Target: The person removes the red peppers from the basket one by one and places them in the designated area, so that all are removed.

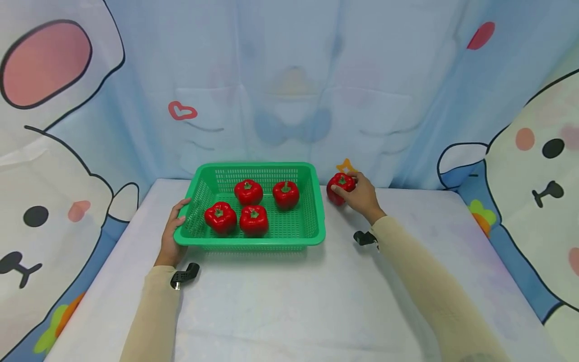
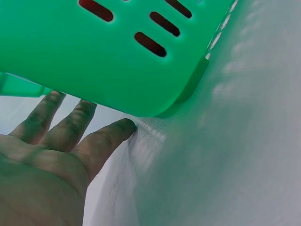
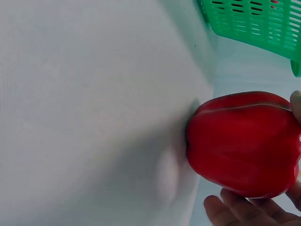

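A green plastic basket [image 1: 253,241] stands on the table with several red bell peppers [image 1: 254,221] inside. At its left end rests my left hand [image 1: 173,236]; in the left wrist view the fingers [image 2: 106,139] of that hand reach fairly straight against the basket's outer side. Just right of the basket, my right hand [image 1: 362,197] holds another red bell pepper [image 1: 340,187] between thumb and fingers. Seen from the right wrist, this bell pepper [image 3: 244,146] has its lower end close to the tabletop; whether they touch I cannot tell.
A white cloth covers the table [image 1: 280,306]. Behind it hangs a light blue printed curtain [image 1: 289,75] with cartoon figures at both sides. A black wrist camera [image 1: 365,238] sits by the right sleeve, and another wrist camera [image 1: 185,275] by the left.
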A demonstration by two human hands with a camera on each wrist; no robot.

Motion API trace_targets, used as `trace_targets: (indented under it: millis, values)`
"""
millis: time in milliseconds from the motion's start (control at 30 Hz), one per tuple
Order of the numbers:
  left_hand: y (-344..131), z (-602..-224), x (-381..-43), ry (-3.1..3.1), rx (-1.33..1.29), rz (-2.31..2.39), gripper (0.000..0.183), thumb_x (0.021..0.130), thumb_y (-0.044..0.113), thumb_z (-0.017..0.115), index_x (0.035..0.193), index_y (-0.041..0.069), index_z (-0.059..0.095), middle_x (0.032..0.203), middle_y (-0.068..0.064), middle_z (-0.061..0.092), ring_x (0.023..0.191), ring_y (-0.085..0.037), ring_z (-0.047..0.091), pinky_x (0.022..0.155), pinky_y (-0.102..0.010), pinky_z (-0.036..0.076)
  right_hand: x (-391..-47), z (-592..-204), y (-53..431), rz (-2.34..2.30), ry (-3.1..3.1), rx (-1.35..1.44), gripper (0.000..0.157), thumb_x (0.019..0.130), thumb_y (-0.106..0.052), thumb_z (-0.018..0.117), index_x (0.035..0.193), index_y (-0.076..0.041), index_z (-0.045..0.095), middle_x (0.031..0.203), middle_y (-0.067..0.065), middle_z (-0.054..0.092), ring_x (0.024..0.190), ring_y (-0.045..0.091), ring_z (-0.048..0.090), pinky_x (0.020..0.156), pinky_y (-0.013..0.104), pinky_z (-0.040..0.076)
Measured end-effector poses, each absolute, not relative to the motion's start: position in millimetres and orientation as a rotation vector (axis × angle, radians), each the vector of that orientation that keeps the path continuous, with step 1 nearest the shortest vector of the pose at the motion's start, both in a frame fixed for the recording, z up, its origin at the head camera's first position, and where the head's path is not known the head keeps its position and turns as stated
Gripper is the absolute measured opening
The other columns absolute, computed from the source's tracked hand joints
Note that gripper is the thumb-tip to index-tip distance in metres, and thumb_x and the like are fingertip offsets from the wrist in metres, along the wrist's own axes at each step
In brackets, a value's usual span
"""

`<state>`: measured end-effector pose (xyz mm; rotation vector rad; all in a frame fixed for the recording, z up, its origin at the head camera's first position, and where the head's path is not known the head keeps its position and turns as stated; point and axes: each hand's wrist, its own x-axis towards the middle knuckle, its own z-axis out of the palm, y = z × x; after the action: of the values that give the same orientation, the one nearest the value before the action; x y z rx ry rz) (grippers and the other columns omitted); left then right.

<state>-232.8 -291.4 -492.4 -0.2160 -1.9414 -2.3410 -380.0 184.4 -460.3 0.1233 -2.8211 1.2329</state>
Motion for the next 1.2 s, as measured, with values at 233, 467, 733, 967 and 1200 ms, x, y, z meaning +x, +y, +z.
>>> trace_targets:
  millis: [233, 467, 733, 967, 1200]
  values:
    - [-290.6, -494.5, -235.5, -1.932, -0.200, -2.332, 0.047, 0.104, 0.024, 0.028, 0.151, 0.022, 0.028, 0.155, -0.005, 0.023, 0.130, -0.018, 0.041, 0.096, -0.020, 0.047, -379.7, -454.2, 186.6, 1.171, -2.860, 0.171, 0.085, 0.090, -0.051, 0.065, 0.147, 0.001, 0.031, 0.142, 0.025, 0.044, 0.128, 0.041, 0.049, 0.099, 0.054, 0.048]
    - [-289.6, -494.3, -235.7, -1.912, -0.189, -2.334, 0.045, 0.104, 0.024, 0.028, 0.149, 0.025, 0.032, 0.153, -0.003, 0.026, 0.126, -0.016, 0.044, 0.093, -0.020, 0.048, -360.6, -418.9, 166.6, 1.054, -2.727, 0.297, 0.079, 0.091, -0.051, 0.063, 0.148, -0.003, 0.035, 0.146, 0.023, 0.041, 0.133, 0.040, 0.041, 0.106, 0.058, 0.037]
    - [-290.9, -493.4, -233.8, -1.930, -0.177, -2.335, 0.047, 0.104, 0.022, 0.026, 0.151, 0.024, 0.029, 0.155, -0.004, 0.023, 0.128, -0.017, 0.041, 0.096, -0.020, 0.047, -305.8, -378.7, 89.2, 1.011, -2.877, 0.798, 0.074, 0.091, -0.035, 0.071, 0.149, -0.006, 0.036, 0.152, 0.015, 0.039, 0.139, 0.034, 0.039, 0.110, 0.053, 0.037]
    - [-293.0, -491.6, -231.7, -1.949, -0.146, -2.331, 0.048, 0.104, 0.025, 0.029, 0.153, 0.023, 0.028, 0.158, -0.005, 0.021, 0.130, -0.018, 0.041, 0.095, -0.020, 0.048, -289.4, -399.7, 23.0, 1.043, -3.047, 1.045, 0.075, 0.086, -0.033, 0.076, 0.149, -0.010, 0.039, 0.150, 0.008, 0.043, 0.138, 0.027, 0.041, 0.109, 0.046, 0.042]
    - [-291.0, -490.7, -233.1, -1.954, -0.128, -2.330, 0.048, 0.104, 0.024, 0.028, 0.151, 0.025, 0.029, 0.161, -0.006, 0.017, 0.134, -0.019, 0.036, 0.097, -0.019, 0.046, -292.1, -409.5, 3.3, 1.074, -3.129, 0.975, 0.074, 0.086, -0.028, 0.077, 0.149, -0.012, 0.040, 0.150, 0.006, 0.046, 0.139, 0.027, 0.043, 0.106, 0.044, 0.045]
